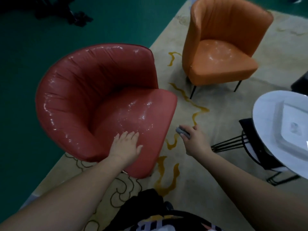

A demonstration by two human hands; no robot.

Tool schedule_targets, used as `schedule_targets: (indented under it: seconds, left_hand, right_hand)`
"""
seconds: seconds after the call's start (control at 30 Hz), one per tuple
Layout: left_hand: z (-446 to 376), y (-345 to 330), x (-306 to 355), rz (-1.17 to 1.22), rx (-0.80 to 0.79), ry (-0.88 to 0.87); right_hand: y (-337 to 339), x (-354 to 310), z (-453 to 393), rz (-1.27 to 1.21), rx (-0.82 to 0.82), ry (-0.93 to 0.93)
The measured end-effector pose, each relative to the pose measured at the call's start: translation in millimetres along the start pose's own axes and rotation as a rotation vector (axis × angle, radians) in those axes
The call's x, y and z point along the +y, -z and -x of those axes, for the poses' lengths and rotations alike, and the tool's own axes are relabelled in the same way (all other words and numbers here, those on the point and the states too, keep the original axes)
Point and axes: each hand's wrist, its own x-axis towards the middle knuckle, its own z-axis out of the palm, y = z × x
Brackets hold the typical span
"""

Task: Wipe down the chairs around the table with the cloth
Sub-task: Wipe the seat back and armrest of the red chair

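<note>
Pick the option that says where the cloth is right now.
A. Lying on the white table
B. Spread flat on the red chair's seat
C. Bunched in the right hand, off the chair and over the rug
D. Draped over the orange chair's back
C: the grey cloth is bunched in the right hand above the rug, while the left hand rests flat on the red chair.

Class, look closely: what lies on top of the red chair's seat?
The left hand rests flat on the front of the red chair seat, fingers straight. The seat patch beneath the palm is covered. The cloth is not there; the right hand holds it over the carpet.
</note>
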Motion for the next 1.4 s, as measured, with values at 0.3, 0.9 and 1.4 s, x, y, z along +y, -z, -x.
schedule_targets:
  seconds: [0.3,0.9,1.4]
  left_hand:
    - [-74.2,-3.3,-37.0,0.034,-0.076,0.135]
    - [-194.6,19.1,-96.2,0.280,-0.067,0.636]
    - [-165.0,-25.5,-57.7,0.686,-0.073,1.356]
  right_hand:
    - [-10.6,-15.7,-125.6,-0.041,-0.050,0.141]
    - [-66.3,-96.4,-373.4,0.012,-0.439,0.539]
    - [-189.0,-167.6,-420.6,0.008,-1.105,0.847]
